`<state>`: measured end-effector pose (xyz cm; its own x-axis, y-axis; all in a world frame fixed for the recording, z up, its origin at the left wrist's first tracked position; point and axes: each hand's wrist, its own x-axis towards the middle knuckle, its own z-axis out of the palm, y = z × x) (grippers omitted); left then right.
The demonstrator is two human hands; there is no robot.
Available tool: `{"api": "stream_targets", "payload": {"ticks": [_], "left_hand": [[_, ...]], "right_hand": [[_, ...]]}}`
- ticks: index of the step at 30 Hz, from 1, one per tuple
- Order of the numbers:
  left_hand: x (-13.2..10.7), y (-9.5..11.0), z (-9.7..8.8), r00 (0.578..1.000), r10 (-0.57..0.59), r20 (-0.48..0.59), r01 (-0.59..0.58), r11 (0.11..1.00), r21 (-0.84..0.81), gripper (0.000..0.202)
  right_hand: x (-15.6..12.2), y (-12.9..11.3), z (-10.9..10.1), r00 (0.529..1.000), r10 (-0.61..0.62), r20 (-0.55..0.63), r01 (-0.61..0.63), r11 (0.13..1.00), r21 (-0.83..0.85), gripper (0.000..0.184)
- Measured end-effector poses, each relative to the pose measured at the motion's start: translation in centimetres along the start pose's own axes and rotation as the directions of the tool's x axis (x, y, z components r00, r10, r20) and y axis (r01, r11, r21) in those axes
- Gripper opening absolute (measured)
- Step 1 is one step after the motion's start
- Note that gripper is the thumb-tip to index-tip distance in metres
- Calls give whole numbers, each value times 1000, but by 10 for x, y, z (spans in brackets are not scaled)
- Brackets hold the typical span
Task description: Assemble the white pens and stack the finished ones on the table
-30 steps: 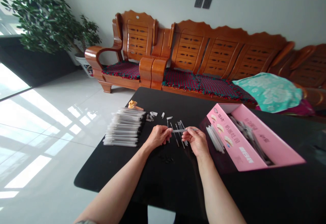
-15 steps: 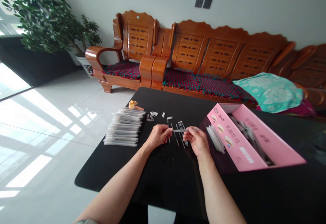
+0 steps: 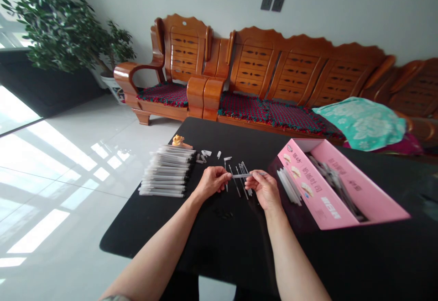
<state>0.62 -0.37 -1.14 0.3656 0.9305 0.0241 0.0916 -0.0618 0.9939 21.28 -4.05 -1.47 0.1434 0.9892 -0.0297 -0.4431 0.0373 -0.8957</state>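
Between my two hands a pen (image 3: 241, 176) is held level above the black table. My left hand (image 3: 213, 182) pinches its left end and my right hand (image 3: 263, 186) grips its right end, thumb and fingers closed. Beneath and behind it lie several thin pen refills (image 3: 243, 168). A thick row of assembled pens (image 3: 167, 173) with dark ends is laid out left of my left hand. White pen caps (image 3: 205, 154) are scattered beyond it. Several pale pen barrels (image 3: 289, 187) lie right of my right hand. Small black parts (image 3: 223, 213), too dark to make out, sit nearer me.
A pink box (image 3: 318, 200) holding many pen parts stands at the right on the black table (image 3: 143, 232). A small orange figurine (image 3: 179, 141) is behind the pen row. Past the far edge runs a wooden sofa (image 3: 253, 68) with a turquoise cloth (image 3: 362, 123).
Both hands keep the same hold on the pen, with hardly any movement. The view has shifted very slightly.
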Motion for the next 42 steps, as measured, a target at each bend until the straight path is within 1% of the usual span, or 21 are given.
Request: {"api": "stream_targets", "payload": {"ticks": [3, 5, 6, 8, 9, 10, 11, 13, 14, 15, 17, 19, 21, 24, 27, 30, 32, 34, 36, 38, 42], "left_hand": [[0, -1, 1, 1000, 19, 8, -18, 997, -73, 35], [0, 0, 2, 1000, 21, 17, -19, 997, -79, 36], [-1, 1, 2, 1000, 13, 18, -12, 999, -50, 36], [-3, 3, 2, 1000, 7, -1, -7, 998, 66, 36], [-3, 4, 1, 999, 32, -40, -26, 990, 139, 36], [-3, 5, 0, 992, 84, -98, -62, 976, 210, 34], [-3, 5, -2, 973, 160, -166, -110, 955, 276, 29], [-1, 3, -6, 905, 319, -280, -188, 893, 408, 22], [1, 1, -9, 877, 372, -305, -199, 858, 473, 27], [3, -2, -11, 864, 399, -306, -188, 821, 539, 34], [7, -8, -15, 877, 392, -279, -116, 736, 667, 46], [10, -15, -18, 906, 337, -256, -22, 641, 767, 53], [13, -20, -18, 926, 281, -251, 55, 558, 828, 57], [12, -23, -15, 940, 248, -236, 90, 484, 870, 59], [8, -20, -10, 947, 260, -191, 49, 469, 882, 55], [4, -16, -6, 939, 300, -167, -2, 493, 870, 47], [7, -14, -7, 925, 334, -179, -20, 514, 857, 43], [13, -15, -11, 910, 360, -204, -11, 515, 857, 46], [21, -17, -16, 906, 361, -223, 17, 493, 870, 54], [28, -20, -19, 915, 339, -220, 42, 462, 886, 60], [34, -20, -18, 931, 304, -200, 67, 397, 916, 63]], "right_hand": [[0, 0, 0, 1000, 3, -5, -3, 1000, 3, 22], [0, -1, 1, 1000, 5, -9, -5, 1000, 5, 23], [0, -1, 1, 1000, 5, -12, -5, 1000, 5, 23], [-1, -1, 1, 1000, 4, -17, -4, 1000, 4, 23], [-1, -2, 2, 1000, 3, -21, -3, 1000, 4, 23], [-1, -2, 2, 1000, 2, -24, -2, 1000, 4, 23], [0, -2, 2, 1000, 1, -27, -1, 1000, 5, 23], [0, -2, 2, 1000, 0, -27, 0, 1000, 10, 23], [0, -2, 2, 1000, 0, -24, 0, 1000, 12, 24], [0, -2, 2, 1000, 0, -22, 1, 1000, 13, 24], [0, -2, 2, 1000, -2, -19, 2, 1000, 12, 24], [-1, -2, 3, 1000, -4, -16, 4, 1000, 10, 24], [-1, -2, 3, 1000, -5, -11, 5, 1000, 11, 24], [-1, -2, 3, 1000, -9, -10, 9, 1000, 13, 23], [-1, -2, 3, 1000, -12, -9, 12, 1000, 14, 22], [-1, -1, 2, 1000, -13, -8, 13, 1000, 15, 21], [-1, -1, 2, 1000, -15, -8, 15, 1000, 17, 21], [-1, -2, 2, 1000, -17, -7, 17, 1000, 17, 21], [-1, -2, 3, 1000, -18, -8, 18, 1000, 16, 22], [-1, -3, 4, 1000, -15, -11, 15, 1000, 12, 22], [-2, -2, 4, 1000, -6, -4, 6, 1000, 7, 22]]}}
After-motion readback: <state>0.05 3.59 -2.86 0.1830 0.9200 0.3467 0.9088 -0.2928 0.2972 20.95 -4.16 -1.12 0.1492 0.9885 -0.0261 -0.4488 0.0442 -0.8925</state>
